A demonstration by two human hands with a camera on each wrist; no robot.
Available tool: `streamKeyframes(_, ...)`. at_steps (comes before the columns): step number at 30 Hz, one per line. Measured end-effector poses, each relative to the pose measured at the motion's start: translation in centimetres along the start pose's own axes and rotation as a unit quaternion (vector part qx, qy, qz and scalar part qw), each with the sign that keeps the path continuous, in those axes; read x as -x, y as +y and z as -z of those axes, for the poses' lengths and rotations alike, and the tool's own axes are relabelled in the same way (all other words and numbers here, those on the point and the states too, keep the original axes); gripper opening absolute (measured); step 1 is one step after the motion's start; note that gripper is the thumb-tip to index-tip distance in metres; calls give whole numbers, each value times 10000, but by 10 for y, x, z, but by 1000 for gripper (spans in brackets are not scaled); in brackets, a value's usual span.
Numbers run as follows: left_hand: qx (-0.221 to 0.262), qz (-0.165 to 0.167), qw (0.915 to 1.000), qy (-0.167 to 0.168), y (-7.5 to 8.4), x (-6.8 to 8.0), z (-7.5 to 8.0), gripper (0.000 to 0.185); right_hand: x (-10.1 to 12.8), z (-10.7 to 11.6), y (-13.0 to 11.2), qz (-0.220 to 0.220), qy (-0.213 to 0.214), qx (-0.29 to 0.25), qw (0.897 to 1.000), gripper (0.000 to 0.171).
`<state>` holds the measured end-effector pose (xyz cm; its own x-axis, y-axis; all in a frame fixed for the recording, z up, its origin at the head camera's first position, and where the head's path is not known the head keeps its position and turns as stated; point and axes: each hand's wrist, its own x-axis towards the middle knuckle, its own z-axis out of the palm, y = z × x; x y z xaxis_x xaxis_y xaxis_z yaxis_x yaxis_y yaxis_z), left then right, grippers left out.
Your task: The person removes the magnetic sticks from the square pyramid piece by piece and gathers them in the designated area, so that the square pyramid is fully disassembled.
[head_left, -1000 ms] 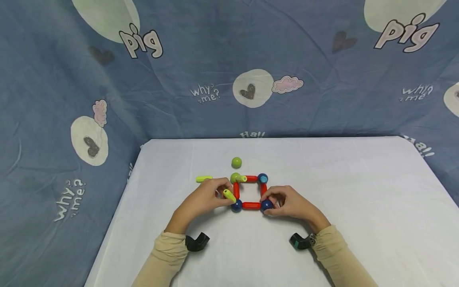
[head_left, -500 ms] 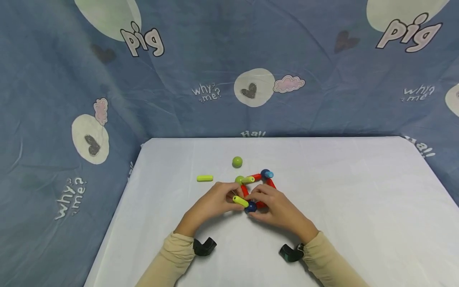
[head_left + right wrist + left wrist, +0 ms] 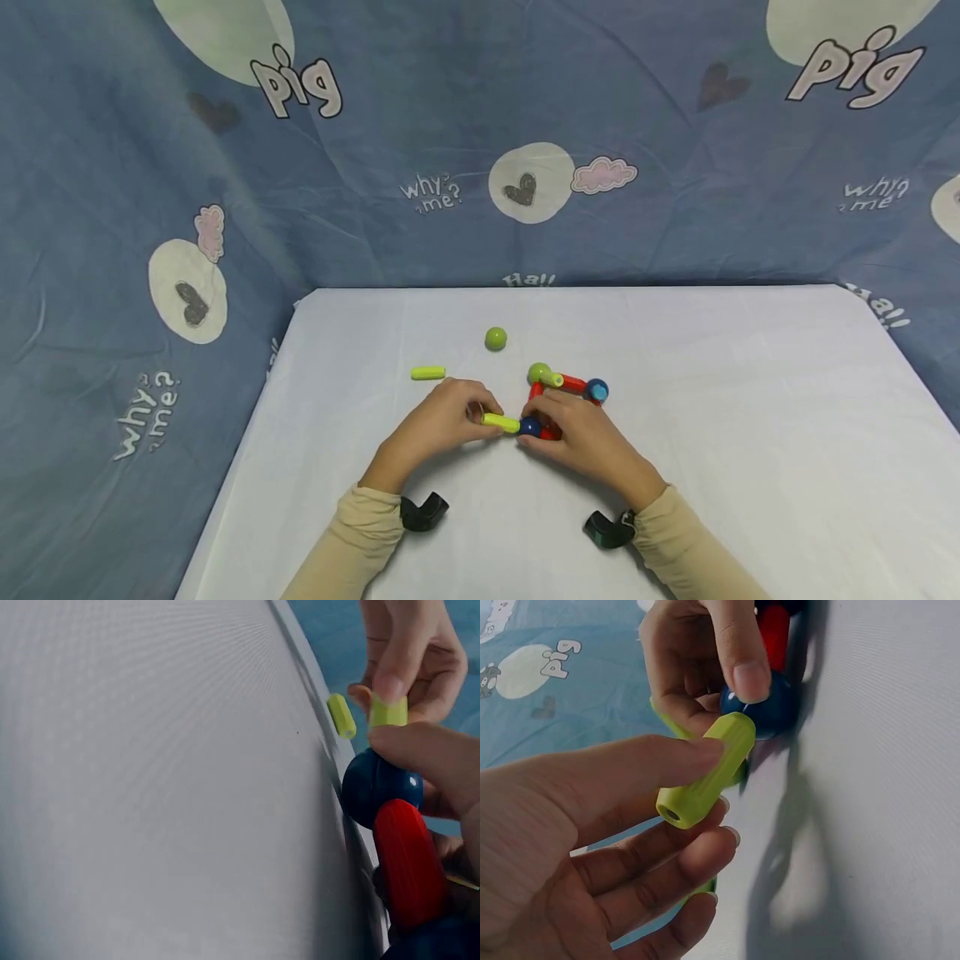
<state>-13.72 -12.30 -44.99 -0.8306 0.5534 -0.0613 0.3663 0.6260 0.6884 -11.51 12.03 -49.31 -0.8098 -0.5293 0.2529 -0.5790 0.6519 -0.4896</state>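
My left hand (image 3: 446,421) pinches a yellow-green stick (image 3: 705,772) between thumb and fingers; a small hole shows in its near end. The stick's other end is right at a dark blue ball (image 3: 375,786). Thumb and fingers of my right hand (image 3: 581,433) hold that ball, the near left corner of a frame of red sticks and balls. A red stick (image 3: 409,862) runs from the ball. At the frame's far corners are a green ball (image 3: 538,373) bearing a lime stick (image 3: 553,380) and a blue ball with a light blue piece (image 3: 596,391). My right hand hides the near right part.
A loose yellow-green stick (image 3: 428,372) lies left of the frame, and a loose green ball (image 3: 496,338) sits behind it. All rest on a white-covered table (image 3: 750,417) against a blue patterned cloth (image 3: 420,108). A black wrist camera (image 3: 423,512) hangs at the left cuff.
The frame has turned and shifted right. My right hand has moved from its near right corner to the near left ball. The left hand's stick has swung nearly level, pointing at that ball.
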Motion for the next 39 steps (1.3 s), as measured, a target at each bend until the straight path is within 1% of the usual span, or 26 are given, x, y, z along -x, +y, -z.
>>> streamKeyframes(3,-101,46,9999,-63,0,-1,-2,16,1,0,3,-91,-131,-157,9998,31)
streamKeyframes(7,-154,48,9997,-192,1,-2,-4,15,1,4,7,8,-245,-265,9993,31)
streamKeyframes(12,-263,193,9991,-274,3,-2,-5,15,3,8,11,52,-343,-250,9991,30)
streamKeyframes(21,-224,343,9983,-412,0,-2,-5,14,3,6,16,117,-266,-339,9990,32)
streamKeyframes(24,-206,316,9983,-443,-1,-1,-3,14,3,7,16,137,-274,-331,9990,32)
streamKeyframes(28,-225,141,9987,-432,-2,-1,-2,14,2,8,16,90,-353,-335,9988,32)
streamKeyframes(31,-277,77,9986,-452,-1,-1,-1,14,2,8,16,41,-418,-370,9984,32)
streamKeyframes(39,-332,97,9978,-569,-1,0,0,13,3,8,15,9,-472,-404,9981,32)
